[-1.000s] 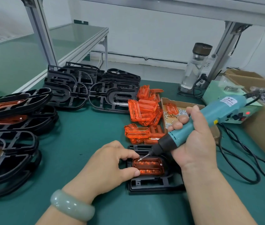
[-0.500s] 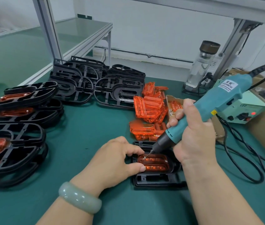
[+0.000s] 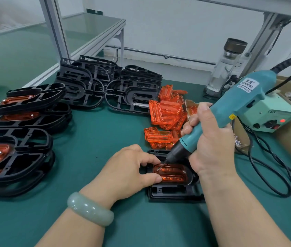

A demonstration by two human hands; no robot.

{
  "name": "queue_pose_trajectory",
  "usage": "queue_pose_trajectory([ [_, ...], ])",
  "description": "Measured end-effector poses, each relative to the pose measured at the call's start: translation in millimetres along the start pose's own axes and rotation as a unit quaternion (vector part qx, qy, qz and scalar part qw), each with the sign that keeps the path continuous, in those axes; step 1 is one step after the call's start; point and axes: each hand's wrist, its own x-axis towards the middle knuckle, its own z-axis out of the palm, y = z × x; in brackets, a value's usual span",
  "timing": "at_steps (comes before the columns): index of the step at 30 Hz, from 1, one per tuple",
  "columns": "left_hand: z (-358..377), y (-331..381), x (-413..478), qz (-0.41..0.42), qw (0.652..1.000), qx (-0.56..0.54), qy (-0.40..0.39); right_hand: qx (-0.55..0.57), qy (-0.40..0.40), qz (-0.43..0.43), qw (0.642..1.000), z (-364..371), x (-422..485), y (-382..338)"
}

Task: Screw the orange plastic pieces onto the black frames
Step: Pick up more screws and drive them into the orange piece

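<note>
Two bare hands work on one black frame lying flat on the green mat, close before the person, with an orange piece seated in it. The left hand pinches the piece's left end between curled forefinger and thumb. The right hand is wrapped tight round a teal electric screwdriver — its bit slants onto a screw at that end. Probably best: bring the tool nearer upright, press straight down, pin the piece flat.
</note>
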Motion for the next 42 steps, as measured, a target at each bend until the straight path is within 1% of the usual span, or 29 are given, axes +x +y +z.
queue_pose_trajectory([
  [4,0,0,-1,0.003,1.0,0.002,0.003,-0.026,-0.029,-0.01,0.999,3,-1,-2],
  [8,0,0,-1,0.016,1.0,0.013,-0.005,-0.05,-0.088,-0.023,0.995,8,-3,-4],
  [12,1,2,0,0.01,1.0,0.02,-0.01,-0.054,-0.141,-0.025,0.988,11,-5,-6],
  [20,2,2,1,0.002,1.0,0.028,-0.006,-0.036,-0.169,-0.01,0.985,9,-6,-3],
  [25,0,2,1,0.0,1.0,0.026,-0.014,-0.043,-0.21,-0.024,0.976,8,-6,-1],
  [30,-3,5,3,-0.002,0.998,0.048,-0.032,-0.024,-0.176,-0.005,0.984,4,-1,1],
  [32,-3,6,3,0.001,0.998,0.054,-0.037,-0.015,-0.175,0.0,0.984,3,0,1],
  [37,-3,7,4,0.007,0.994,0.074,-0.079,-0.013,-0.185,-0.004,0.983,3,-1,3],
  [42,-3,9,7,0.004,0.993,0.088,-0.081,0.008,-0.171,-0.006,0.985,-1,-2,4],
])
